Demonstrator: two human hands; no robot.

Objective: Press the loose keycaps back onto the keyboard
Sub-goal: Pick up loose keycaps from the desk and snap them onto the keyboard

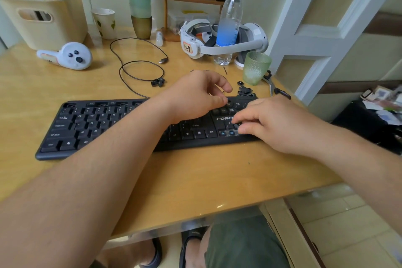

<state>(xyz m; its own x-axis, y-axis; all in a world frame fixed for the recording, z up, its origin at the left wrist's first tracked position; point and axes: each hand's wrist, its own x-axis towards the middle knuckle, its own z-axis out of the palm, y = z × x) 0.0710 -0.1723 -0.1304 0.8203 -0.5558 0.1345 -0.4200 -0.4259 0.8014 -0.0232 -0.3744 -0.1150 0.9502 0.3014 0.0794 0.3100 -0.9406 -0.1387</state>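
- Since these caps are tiny hard plastic bits, I'd guess they weigh basically nothing and skate around easily, so pinch one by its side walls and push straight down on the flat top once it sits over its post. Tilted pressure could probably bend or snap the little stem underneath.
- Far left, the keyboard (104, 125) lies flat on the wooden surface (195, 176), long and stiff. Its letter side looks fully capped.
- Behind it, a small clump of loose caps (158, 82) sits next to the black cable (139, 65), well apart from the main heap.
- Moving right, the left hand (195, 95) reaches across the board with the forearm over the letter keys. Fingers are curled down, thumb and forefinger close together at the top row above the navigation block. Whether a cap is pinched there I can't tell, too blurry.
- Next, the keycaps (245, 91) in the bigger pile are just past the board's top right edge, near the green glass (256, 67).
- Rightmost, the right hand (280, 125) lies low over the arrow-key area, fingers fairly straight and together, tips touching the board. It looks like pressing, nothing gripped. Two blue posts (227, 133) show bare beside those fingertips.
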